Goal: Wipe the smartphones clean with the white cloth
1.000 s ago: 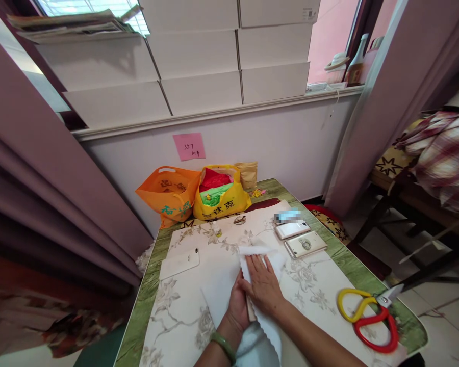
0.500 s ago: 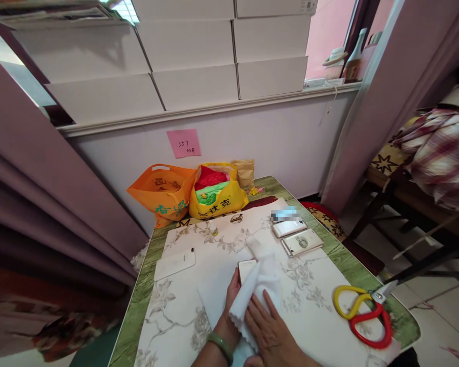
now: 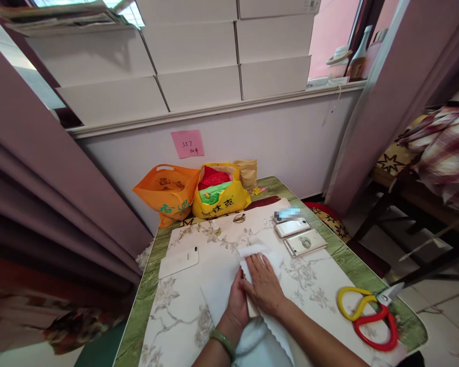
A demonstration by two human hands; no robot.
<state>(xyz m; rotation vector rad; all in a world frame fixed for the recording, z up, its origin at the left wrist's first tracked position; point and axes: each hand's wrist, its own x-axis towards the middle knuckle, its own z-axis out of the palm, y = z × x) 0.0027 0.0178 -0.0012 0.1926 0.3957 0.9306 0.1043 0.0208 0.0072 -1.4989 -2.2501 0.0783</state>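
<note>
My right hand (image 3: 265,284) lies flat, fingers stretched, pressing a white cloth (image 3: 260,252) down on a phone that is mostly hidden beneath it. My left hand (image 3: 237,303), with a green bangle on its wrist, is curled round the left edge of that phone. Both rest on a white sheet (image 3: 218,288) spread over the floral table cover (image 3: 176,316). A white phone (image 3: 179,262) lies to the left. Two more phones (image 3: 292,228) (image 3: 305,243) lie to the right.
Yellow-and-red scissors (image 3: 371,316) lie near the table's right edge. Orange (image 3: 168,193) and yellow (image 3: 220,196) bags stand at the back by the wall. A small bottle (image 3: 215,229) stands behind the sheet. White boxes (image 3: 199,51) fill the sill. A chair with plaid cloth (image 3: 443,148) stands right.
Half a second ago my right hand was drawn back with the cloth bunched and the phone's top uncovered. It has slid forward again, spreading the cloth flat over the phone.
</note>
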